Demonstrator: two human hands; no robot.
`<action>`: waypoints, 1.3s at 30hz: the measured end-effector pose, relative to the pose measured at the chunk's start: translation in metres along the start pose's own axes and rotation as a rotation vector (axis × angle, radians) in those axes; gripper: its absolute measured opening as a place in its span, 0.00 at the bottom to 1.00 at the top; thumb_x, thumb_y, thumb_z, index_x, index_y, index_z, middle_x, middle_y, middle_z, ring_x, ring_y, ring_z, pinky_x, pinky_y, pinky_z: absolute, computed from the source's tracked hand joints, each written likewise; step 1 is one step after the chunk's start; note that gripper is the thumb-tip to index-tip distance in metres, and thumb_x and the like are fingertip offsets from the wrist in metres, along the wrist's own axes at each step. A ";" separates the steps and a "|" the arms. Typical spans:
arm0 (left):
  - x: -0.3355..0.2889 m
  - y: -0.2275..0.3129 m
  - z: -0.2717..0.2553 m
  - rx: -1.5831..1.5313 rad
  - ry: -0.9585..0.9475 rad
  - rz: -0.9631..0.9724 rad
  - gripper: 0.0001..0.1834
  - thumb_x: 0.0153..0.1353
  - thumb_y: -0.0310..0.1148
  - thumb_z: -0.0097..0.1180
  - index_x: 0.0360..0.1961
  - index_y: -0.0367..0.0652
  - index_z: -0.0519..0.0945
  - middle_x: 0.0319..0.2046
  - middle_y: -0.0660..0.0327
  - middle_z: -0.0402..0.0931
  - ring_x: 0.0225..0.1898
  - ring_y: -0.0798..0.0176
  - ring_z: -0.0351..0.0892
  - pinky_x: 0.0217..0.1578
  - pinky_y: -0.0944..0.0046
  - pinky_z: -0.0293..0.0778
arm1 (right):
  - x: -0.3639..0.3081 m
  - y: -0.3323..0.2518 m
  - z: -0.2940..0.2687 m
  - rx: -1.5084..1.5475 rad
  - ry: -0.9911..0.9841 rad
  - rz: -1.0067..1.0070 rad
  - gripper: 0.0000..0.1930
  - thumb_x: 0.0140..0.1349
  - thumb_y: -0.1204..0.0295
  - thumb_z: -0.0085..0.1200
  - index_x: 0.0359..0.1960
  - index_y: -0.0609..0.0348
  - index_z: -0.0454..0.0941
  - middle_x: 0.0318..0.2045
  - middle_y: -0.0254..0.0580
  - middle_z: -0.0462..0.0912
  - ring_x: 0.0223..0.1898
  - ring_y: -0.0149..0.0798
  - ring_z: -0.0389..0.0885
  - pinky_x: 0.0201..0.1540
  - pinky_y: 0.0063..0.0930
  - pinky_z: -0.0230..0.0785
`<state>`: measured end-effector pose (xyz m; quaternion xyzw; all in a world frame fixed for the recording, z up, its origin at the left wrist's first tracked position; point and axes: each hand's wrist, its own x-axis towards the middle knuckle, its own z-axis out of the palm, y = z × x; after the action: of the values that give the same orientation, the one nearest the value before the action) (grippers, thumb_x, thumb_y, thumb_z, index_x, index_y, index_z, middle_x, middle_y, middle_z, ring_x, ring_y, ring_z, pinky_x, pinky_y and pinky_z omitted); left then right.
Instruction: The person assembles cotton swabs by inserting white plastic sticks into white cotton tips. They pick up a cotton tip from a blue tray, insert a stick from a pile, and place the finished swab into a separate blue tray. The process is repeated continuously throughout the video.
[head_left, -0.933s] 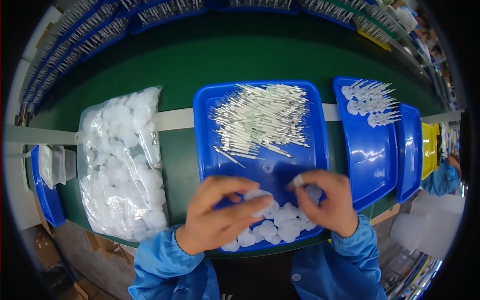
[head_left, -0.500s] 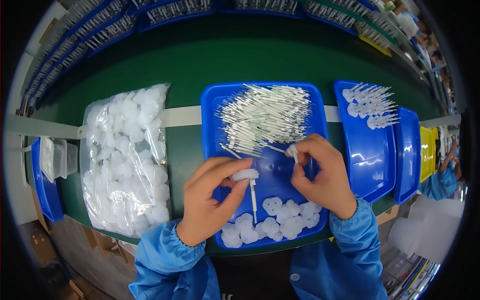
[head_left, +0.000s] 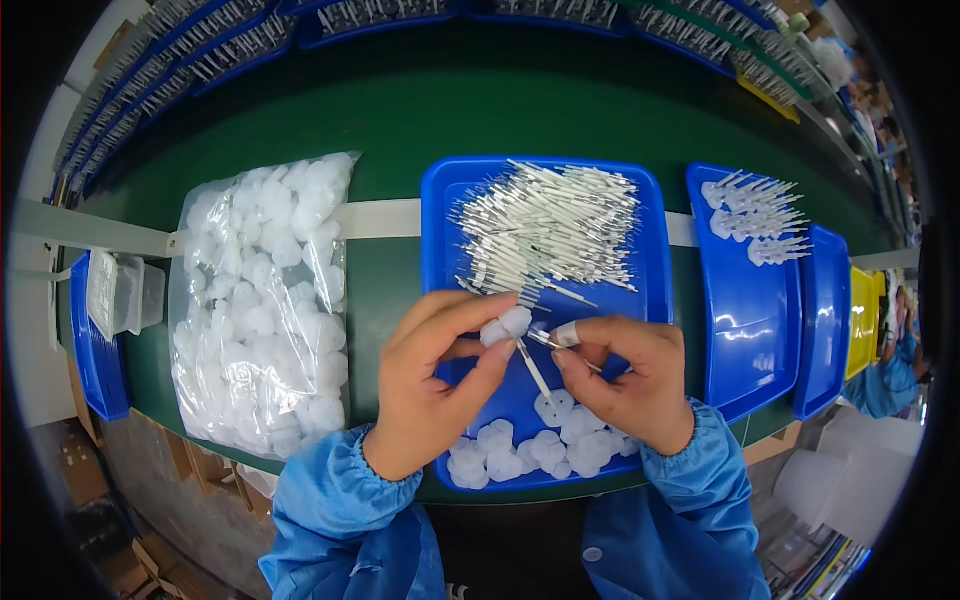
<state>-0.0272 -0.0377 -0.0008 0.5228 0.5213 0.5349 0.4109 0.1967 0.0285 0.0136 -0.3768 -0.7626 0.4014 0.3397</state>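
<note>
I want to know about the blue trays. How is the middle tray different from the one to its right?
The middle tray has a big messy heap of thin white sticks; the right tray has only a small neat bunch at its far end. The middle tray also holds round white caps near the hands; the right tray does not. Both are blue, shallow and rectangular.

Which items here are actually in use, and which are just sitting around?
In use: left hand holding white cap; right hand holding thin rod; middle tray with rod pile and loose caps.

Idle: bag of caps; right tray with assembled pieces; clear box.
</note>
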 end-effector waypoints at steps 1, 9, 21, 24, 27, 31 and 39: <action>0.000 -0.001 0.000 0.004 0.018 0.007 0.24 0.68 0.14 0.67 0.65 0.36 0.86 0.56 0.56 0.80 0.53 0.65 0.85 0.50 0.69 0.86 | 0.000 0.000 0.000 -0.004 -0.006 0.011 0.11 0.61 0.78 0.77 0.45 0.62 0.91 0.25 0.41 0.89 0.23 0.29 0.88 0.28 0.24 0.78; 0.003 0.000 -0.002 0.176 0.001 0.110 0.24 0.64 0.13 0.70 0.62 0.37 0.89 0.55 0.57 0.80 0.53 0.64 0.85 0.50 0.70 0.83 | -0.002 -0.007 0.001 -0.054 -0.002 0.062 0.11 0.61 0.76 0.78 0.44 0.60 0.92 0.17 0.35 0.82 0.18 0.28 0.81 0.24 0.23 0.71; 0.008 0.000 0.002 0.329 -0.034 0.209 0.25 0.59 0.14 0.70 0.59 0.40 0.91 0.49 0.51 0.92 0.46 0.52 0.91 0.47 0.59 0.86 | 0.002 -0.005 0.002 0.054 -0.107 0.194 0.07 0.68 0.72 0.74 0.42 0.60 0.90 0.18 0.37 0.83 0.19 0.29 0.83 0.24 0.25 0.70; 0.010 0.001 0.002 0.362 -0.046 0.259 0.25 0.58 0.15 0.71 0.59 0.39 0.91 0.40 0.53 0.92 0.41 0.52 0.91 0.44 0.58 0.85 | 0.004 -0.008 0.002 0.244 -0.161 0.382 0.07 0.68 0.71 0.73 0.42 0.60 0.90 0.20 0.38 0.85 0.20 0.34 0.84 0.26 0.27 0.72; 0.008 0.007 0.000 0.482 -0.063 0.287 0.25 0.57 0.16 0.72 0.58 0.38 0.91 0.37 0.53 0.92 0.37 0.52 0.91 0.41 0.57 0.85 | 0.006 0.002 0.005 -0.102 -0.061 0.037 0.08 0.66 0.70 0.74 0.42 0.59 0.90 0.22 0.37 0.86 0.21 0.38 0.85 0.28 0.31 0.73; 0.005 0.005 0.002 0.561 -0.041 0.330 0.24 0.56 0.16 0.73 0.57 0.36 0.92 0.34 0.53 0.91 0.33 0.53 0.90 0.37 0.58 0.84 | 0.003 0.000 0.008 -0.536 -0.005 -0.266 0.10 0.63 0.68 0.76 0.42 0.58 0.90 0.23 0.35 0.86 0.23 0.40 0.85 0.29 0.35 0.74; 0.001 0.007 0.003 0.522 -0.057 0.275 0.25 0.57 0.17 0.75 0.58 0.36 0.91 0.31 0.53 0.89 0.32 0.55 0.89 0.34 0.58 0.82 | 0.003 0.004 0.006 -0.392 -0.037 -0.233 0.10 0.62 0.69 0.77 0.41 0.58 0.91 0.24 0.36 0.88 0.23 0.43 0.86 0.30 0.35 0.77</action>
<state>-0.0231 -0.0371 0.0058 0.6914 0.5536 0.4186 0.2007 0.1915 0.0306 0.0079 -0.3378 -0.8703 0.2106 0.2901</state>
